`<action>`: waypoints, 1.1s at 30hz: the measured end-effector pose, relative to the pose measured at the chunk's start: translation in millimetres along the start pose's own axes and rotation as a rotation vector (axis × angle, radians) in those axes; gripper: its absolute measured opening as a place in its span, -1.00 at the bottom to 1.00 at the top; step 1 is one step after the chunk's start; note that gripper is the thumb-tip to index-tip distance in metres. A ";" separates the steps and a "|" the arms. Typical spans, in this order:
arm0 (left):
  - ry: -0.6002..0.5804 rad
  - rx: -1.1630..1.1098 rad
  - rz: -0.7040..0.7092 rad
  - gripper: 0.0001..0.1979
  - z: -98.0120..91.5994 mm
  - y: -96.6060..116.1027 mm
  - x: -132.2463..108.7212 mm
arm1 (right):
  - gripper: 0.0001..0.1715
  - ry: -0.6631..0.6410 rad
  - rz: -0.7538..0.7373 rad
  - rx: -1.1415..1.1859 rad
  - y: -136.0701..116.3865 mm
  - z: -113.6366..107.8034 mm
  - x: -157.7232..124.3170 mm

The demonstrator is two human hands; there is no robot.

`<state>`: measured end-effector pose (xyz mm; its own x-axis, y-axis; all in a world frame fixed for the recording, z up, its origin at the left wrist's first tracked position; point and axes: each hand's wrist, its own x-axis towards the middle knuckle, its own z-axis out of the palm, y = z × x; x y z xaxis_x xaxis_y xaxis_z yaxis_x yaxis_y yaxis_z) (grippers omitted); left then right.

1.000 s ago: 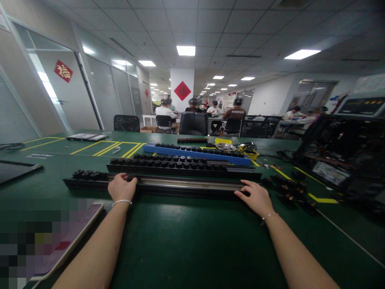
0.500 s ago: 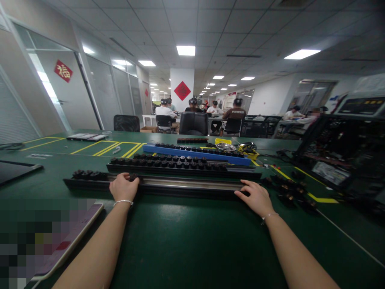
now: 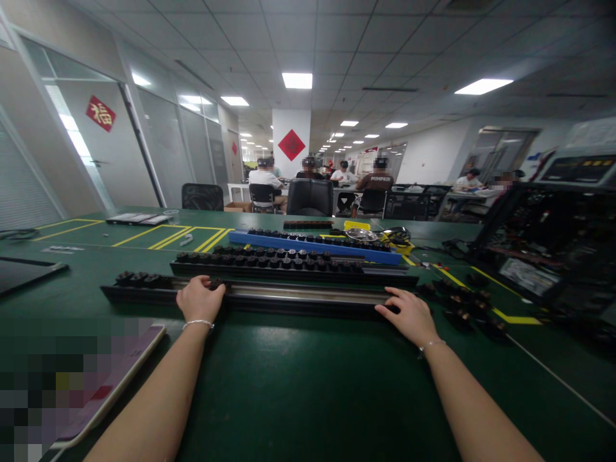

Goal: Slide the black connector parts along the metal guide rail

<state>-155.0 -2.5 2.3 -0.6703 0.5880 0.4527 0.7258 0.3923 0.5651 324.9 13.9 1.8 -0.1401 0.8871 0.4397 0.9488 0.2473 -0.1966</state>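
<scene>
A long black rail [image 3: 298,308] with a shiny metal channel lies across the green table in front of me. My left hand [image 3: 198,303] is closed over the rail left of its middle. A small dark part [image 3: 218,284] shows at its fingertips, mostly hidden by the fingers. Several black knob-like parts [image 3: 139,280] sit in the rail's left end. At the right end, my right hand [image 3: 409,316] grips the rail, thumb on the near side and fingers over the top. Loose black parts [image 3: 464,301] lie in a heap to the right of that hand.
Behind stand a second black rail [image 3: 289,272] and a blue rail [image 3: 308,246], both lined with black parts. An opened machine housing [image 3: 529,244] is at the right. A tablet-like device [image 3: 129,369] lies front left. Yellow tape [image 3: 206,242] marks the green table.
My left hand has shifted very slightly to the right along the rail, with the small dark part at its fingertips. My right hand has stayed in place.
</scene>
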 end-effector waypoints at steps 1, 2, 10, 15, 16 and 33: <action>-0.001 0.001 0.003 -0.60 -0.2 0.5 -0.5 | -0.46 0.002 -0.004 0.000 0.3 0.3 0.0; -0.003 0.002 0.006 -0.60 -0.4 1.2 -1.2 | -0.46 0.006 -0.007 0.000 0.6 0.8 0.1; -0.011 0.013 0.029 -0.60 -2.1 7.1 -6.3 | -0.48 0.039 -0.031 -0.003 3.7 4.2 0.5; 0.003 -0.001 0.048 -0.62 -1.3 5.8 -5.9 | -0.46 0.016 -0.009 -0.001 2.7 2.9 0.7; 0.002 -0.002 0.049 -0.61 -1.1 5.7 -5.8 | -0.46 0.012 -0.006 -0.002 2.5 2.7 0.8; -0.007 -0.012 0.110 -0.62 1.8 8.8 -8.5 | -0.46 0.016 -0.016 -0.002 3.0 2.9 0.8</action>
<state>-142.6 -2.8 2.1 -0.5852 0.6324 0.5075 0.7932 0.3165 0.5202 326.8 16.5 -0.9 -0.1505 0.8766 0.4571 0.9470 0.2605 -0.1878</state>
